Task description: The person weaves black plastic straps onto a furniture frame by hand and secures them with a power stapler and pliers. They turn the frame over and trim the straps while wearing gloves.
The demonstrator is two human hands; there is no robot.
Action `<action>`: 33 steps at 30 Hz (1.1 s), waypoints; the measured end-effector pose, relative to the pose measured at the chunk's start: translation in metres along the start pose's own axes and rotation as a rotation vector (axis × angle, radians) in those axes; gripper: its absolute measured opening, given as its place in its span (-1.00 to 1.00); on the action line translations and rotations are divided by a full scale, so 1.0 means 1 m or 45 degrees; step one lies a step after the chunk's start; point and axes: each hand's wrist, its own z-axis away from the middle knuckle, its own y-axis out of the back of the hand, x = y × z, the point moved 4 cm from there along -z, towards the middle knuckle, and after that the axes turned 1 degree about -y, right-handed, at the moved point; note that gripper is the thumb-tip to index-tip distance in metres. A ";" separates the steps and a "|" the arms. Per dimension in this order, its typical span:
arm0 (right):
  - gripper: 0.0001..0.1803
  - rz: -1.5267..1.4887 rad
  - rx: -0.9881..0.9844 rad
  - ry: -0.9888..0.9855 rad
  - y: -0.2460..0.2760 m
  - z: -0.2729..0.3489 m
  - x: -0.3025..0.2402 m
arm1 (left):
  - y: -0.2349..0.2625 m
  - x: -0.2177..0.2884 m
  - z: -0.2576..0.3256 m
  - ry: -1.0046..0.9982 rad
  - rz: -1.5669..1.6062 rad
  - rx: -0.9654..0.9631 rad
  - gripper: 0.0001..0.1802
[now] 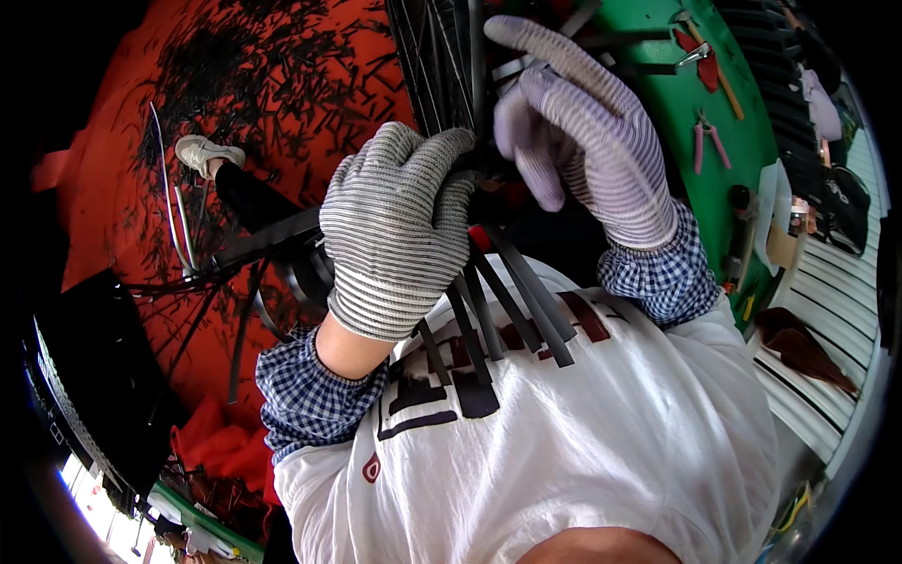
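Curling my gloved left hand (390, 240) shut over black strips (529, 284), I have their ends fanning toward four o'clock, before my white shirt (611, 432). My right hand (597, 150), toward one o'clock, has its fingers loosely bent and apart. Pink-handled pliers (699, 150) lie at two; black scraps (211, 70) cover red floor (113, 207) toward ten.
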 end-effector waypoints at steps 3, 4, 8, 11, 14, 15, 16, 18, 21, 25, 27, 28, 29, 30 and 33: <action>-0.47 -0.325 0.154 0.300 0.003 -0.016 -0.003 | -0.002 0.001 0.000 -0.011 0.019 -0.013 -0.65; -0.50 -0.264 0.392 0.362 0.005 -0.016 -0.005 | -0.001 0.003 -0.001 -0.015 0.025 -0.005 -0.65; -0.60 0.532 0.349 0.533 0.016 -0.033 -0.002 | -0.001 0.005 0.000 -0.017 -0.013 0.006 -0.65; -0.66 0.737 0.169 0.304 0.018 -0.033 -0.001 | 0.000 0.003 0.001 -0.014 -0.019 -0.003 -0.66; -0.71 0.808 0.122 0.228 0.011 -0.034 -0.003 | 0.000 0.003 0.003 -0.051 -0.034 0.015 -0.66; -0.72 0.849 0.106 0.164 0.008 -0.034 -0.001 | 0.001 0.003 0.003 -0.044 -0.028 0.013 -0.66; -0.72 0.844 0.116 0.163 0.010 -0.035 -0.002 | 0.001 0.004 0.002 -0.037 -0.022 0.010 -0.65; -0.73 0.948 0.037 0.239 0.012 -0.040 -0.002 | 0.001 0.003 0.003 -0.032 -0.014 0.001 -0.64; -0.76 0.986 0.068 0.346 0.014 -0.041 -0.001 | 0.001 0.004 0.002 -0.010 -0.012 -0.020 -0.63; -0.87 0.910 0.028 0.407 -0.004 -0.036 -0.021 | -0.001 0.003 0.000 -0.012 0.003 -0.009 -0.63; -0.84 0.953 0.141 0.517 -0.008 -0.041 -0.020 | 0.001 0.005 0.000 0.021 -0.060 -0.020 -0.64; -0.84 0.944 0.139 0.516 -0.008 -0.042 -0.017 | 0.000 0.005 0.001 0.025 -0.066 -0.024 -0.64; -0.84 0.975 0.142 0.562 -0.008 -0.043 -0.015 | 0.000 0.004 0.000 0.018 -0.036 -0.006 -0.65; -0.85 1.007 0.145 0.609 -0.007 -0.043 -0.015 | 0.001 0.003 -0.001 0.011 -0.006 0.014 -0.66; -0.86 0.940 0.112 0.455 -0.004 -0.042 -0.017 | 0.000 0.005 -0.001 -0.002 -0.022 0.041 -0.67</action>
